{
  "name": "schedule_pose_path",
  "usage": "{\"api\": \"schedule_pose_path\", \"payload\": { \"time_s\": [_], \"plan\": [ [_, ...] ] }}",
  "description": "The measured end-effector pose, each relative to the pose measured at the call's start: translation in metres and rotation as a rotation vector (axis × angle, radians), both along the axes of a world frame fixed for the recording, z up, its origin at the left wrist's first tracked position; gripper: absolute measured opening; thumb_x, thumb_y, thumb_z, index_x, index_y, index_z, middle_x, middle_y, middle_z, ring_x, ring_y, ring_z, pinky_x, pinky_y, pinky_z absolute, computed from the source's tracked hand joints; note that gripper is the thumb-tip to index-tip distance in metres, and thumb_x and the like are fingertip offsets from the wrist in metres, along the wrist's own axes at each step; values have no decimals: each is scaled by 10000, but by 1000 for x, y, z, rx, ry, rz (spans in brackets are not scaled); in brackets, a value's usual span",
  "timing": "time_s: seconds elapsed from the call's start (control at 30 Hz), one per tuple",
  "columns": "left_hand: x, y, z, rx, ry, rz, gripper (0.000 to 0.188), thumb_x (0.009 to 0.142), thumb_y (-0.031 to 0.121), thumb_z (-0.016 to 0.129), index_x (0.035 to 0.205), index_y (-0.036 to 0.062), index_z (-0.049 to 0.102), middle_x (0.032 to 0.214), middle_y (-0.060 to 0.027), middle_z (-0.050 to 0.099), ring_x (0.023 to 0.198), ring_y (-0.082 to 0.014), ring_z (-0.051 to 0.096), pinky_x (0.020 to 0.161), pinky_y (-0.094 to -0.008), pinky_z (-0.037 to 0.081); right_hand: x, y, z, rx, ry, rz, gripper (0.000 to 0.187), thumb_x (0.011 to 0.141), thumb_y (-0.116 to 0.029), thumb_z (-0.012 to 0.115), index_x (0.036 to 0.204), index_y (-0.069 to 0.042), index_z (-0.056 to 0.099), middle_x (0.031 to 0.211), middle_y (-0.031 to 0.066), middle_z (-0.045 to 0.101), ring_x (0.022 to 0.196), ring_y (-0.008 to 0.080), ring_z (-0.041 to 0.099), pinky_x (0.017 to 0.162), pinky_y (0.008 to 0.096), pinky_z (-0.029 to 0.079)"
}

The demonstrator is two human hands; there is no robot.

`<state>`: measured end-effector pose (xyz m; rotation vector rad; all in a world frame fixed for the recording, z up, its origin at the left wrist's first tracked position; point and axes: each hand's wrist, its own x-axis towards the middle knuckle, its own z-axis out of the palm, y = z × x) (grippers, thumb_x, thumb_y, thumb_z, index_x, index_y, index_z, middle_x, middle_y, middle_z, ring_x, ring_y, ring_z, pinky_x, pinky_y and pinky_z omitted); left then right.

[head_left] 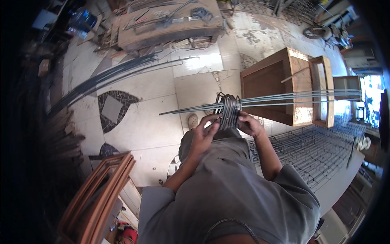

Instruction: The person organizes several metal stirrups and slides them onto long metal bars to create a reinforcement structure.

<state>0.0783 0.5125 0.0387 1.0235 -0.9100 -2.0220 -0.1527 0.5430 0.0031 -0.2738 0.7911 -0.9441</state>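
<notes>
A stack of dark bent-steel stirrups (230, 113) is bunched together in front of my body. My left hand (205, 131) grips its left side, fingers curled at the edge and thumb toward me. On the other side, my right hand (250, 124) closes on the stack's right edge; some fingertips are hidden behind the metal. Several long thin steel rods (280, 97) run crosswise at the stirrups and appear to pass through them. Their left ends stick out past the stack, while to the right they extend across a wooden cabinet.
The wooden cabinet (266, 79) stands at the right, with wire mesh cages (302, 150) nearer me. More steel rods (109, 77) lie at the left. A workbench (170, 30) with tools is at the far side, and wooden frames (99, 195) lean at the lower left.
</notes>
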Motion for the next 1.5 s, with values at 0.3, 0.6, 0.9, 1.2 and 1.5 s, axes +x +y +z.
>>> {"api": "schedule_pose_path", "payload": {
  "time_s": [0.3,0.6,0.9,1.2,1.5],
  "plan": [
    [37,-46,-43,418,286,580,526,948,414,625,1244,-7,518,1218,-131,602,1156,-251,576,1003,-396,471,27,-7,51,-24,-15,-131,644,948,-375,534,1420,42,399,1318,239,574,1237,322,560,1102,417,385],
    [38,-36,-19,184,171,427,582,1005,414,514,1383,-24,451,1352,-153,511,1196,-285,529,1064,-427,430,-11,-12,91,56,-50,-294,539,1014,-368,457,1392,15,439,1251,230,616,1177,320,602,1049,414,451],
    [57,13,2,323,185,405,527,1026,363,481,1395,-12,442,1295,-136,541,1130,-217,529,1064,-390,414,-57,-8,89,50,43,-96,610,981,-414,530,1401,20,444,1338,196,571,1220,308,572,1081,437,404],
    [57,13,-7,363,207,471,422,1022,299,509,1285,-31,504,1228,-169,581,1184,-263,547,1073,-420,428,-65,-17,112,131,283,-134,474,1035,-346,458,1280,54,527,1136,171,674,1018,221,684,889,336,570],
    [69,14,-25,353,-34,337,458,1005,335,521,1298,-17,521,1197,-167,616,1174,-261,569,1022,-387,446,-70,-31,92,243,490,-89,486,1009,-363,522,1244,60,556,1052,163,701,897,208,712,787,311,597]
  ]
}}
